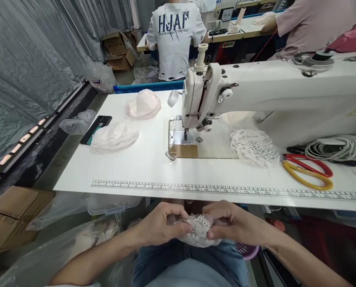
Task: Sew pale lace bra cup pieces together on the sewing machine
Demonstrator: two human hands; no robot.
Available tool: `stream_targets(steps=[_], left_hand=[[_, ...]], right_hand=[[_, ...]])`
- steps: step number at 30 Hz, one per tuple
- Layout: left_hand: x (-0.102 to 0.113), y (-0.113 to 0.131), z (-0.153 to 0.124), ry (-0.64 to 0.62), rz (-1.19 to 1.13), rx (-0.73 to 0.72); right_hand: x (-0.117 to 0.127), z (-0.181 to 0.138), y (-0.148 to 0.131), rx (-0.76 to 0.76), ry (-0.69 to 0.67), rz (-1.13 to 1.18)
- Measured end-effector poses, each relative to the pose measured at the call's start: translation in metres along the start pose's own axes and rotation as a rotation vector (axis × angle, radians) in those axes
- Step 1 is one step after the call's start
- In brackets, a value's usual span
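A piece of white lace is held over my lap, just below the table's front edge. My left hand pinches its left side between thumb and fingers. On the other side my right hand grips the lace the same way, thumb on top. Part of the piece is hidden behind the fingers. Beyond the hands stands a white sewing machine, its needle area over a metal plate. More white lace lies on the machine bed's right side.
On the white table lie a stack of lace pieces, a pale cap-shaped piece, a phone, and red-and-yellow-handled scissors. A printed ruler runs along the front edge. Two people sit beyond; cardboard boxes stand at left.
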State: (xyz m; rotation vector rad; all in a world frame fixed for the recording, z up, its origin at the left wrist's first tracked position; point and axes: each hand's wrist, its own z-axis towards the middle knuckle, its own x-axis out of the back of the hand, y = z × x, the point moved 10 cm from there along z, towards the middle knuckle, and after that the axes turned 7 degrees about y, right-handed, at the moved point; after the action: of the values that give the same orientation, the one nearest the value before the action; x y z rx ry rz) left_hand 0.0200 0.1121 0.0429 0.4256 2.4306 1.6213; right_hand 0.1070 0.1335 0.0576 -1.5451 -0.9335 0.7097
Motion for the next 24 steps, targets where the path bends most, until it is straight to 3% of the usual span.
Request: stream_targets(steps=[6,11,21,24], left_hand=[[-0.012,-0.018,0.007,-0.036,-0.017,0.051],[-0.008,-0.039,0.016,0.064,-0.061,0.129],[-0.011,-0.076,0.003,0.056,-0.473,0.342],[-0.014,-0.08,0.003,0.055,-0.5,0.359]], right_hand=[[-0.003,-0.001,0.022,-0.081,-0.006,0.027],[0.001,-0.003,0.035,-0.137,0.051,-0.022],[-0.006,-0.018,0.058,-0.219,-0.045,0.137],[-0.012,-0.019,0.063,-0.215,-0.08,0.178]])
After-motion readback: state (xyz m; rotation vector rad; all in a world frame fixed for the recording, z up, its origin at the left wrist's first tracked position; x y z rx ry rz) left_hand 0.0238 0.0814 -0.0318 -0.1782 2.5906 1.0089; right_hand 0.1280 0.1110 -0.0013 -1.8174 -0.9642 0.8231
